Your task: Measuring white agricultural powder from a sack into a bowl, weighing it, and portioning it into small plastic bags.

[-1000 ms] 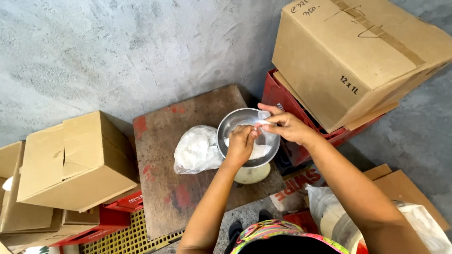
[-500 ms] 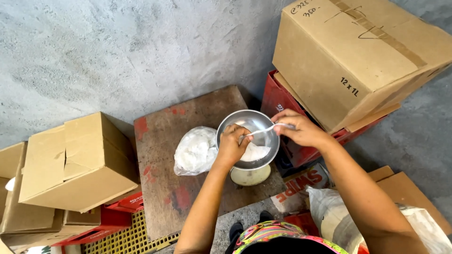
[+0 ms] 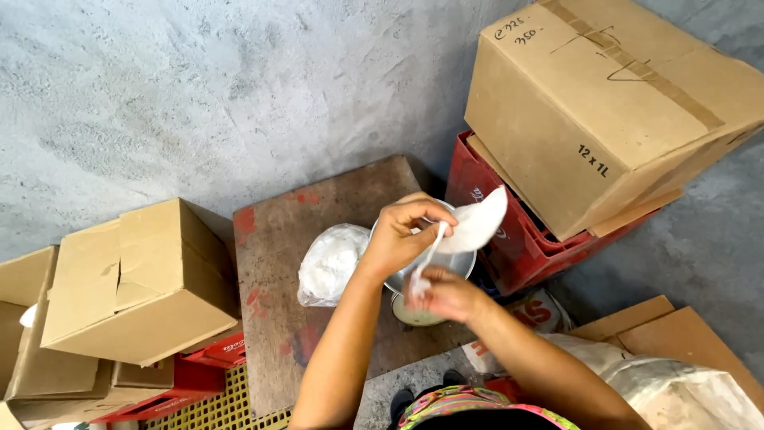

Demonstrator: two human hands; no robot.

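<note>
The small white plastic bag (image 3: 476, 223) is pinched at its top by the fingers of our left hand (image 3: 402, 235), closed on it, and hangs stretched above the metal bowl (image 3: 461, 263), near the centre of view. Our right hand (image 3: 446, 293), at six o'clock from the bag, is closed around the bag's twisted lower tail. The bowl sits on a pale round scale (image 3: 414, 314) on the worn wooden bench (image 3: 278, 263). At nine o'clock from the bowl, just beside it, lies a larger clear bag of white powder (image 3: 328, 263). At two o'clock a big cardboard box (image 3: 605, 103) rests on a red crate (image 3: 509, 231); at nine o'clock, well apart, stands a smaller cardboard box (image 3: 135, 279).
</note>
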